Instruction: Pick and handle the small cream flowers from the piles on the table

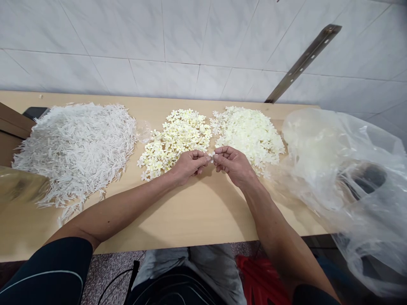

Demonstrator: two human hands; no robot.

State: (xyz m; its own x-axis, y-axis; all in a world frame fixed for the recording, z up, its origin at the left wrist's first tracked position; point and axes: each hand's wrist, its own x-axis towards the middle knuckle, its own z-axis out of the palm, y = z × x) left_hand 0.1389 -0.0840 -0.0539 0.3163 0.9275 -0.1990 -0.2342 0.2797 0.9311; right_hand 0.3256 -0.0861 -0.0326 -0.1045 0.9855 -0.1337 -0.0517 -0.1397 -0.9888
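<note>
My left hand [188, 165] and my right hand [231, 163] meet fingertip to fingertip above the wooden table [190, 212]. Both pinch a tiny white piece [211, 156] between thumbs and fingers; it looks like a small artificial flower part. Just behind my left hand lies a heap of white-and-yellow artificial flowers [174, 142]. Behind my right hand lies a heap of plain cream petals [248, 131]. A big pile of thin white plastic stems [76, 146] covers the table's left side.
A large crumpled clear plastic bag [346, 178] sits at the right end of the table and hangs over its edge. A white tiled wall stands behind, with a metal strip [302, 63] leaning on it. Something brown is at the far left edge [9, 127].
</note>
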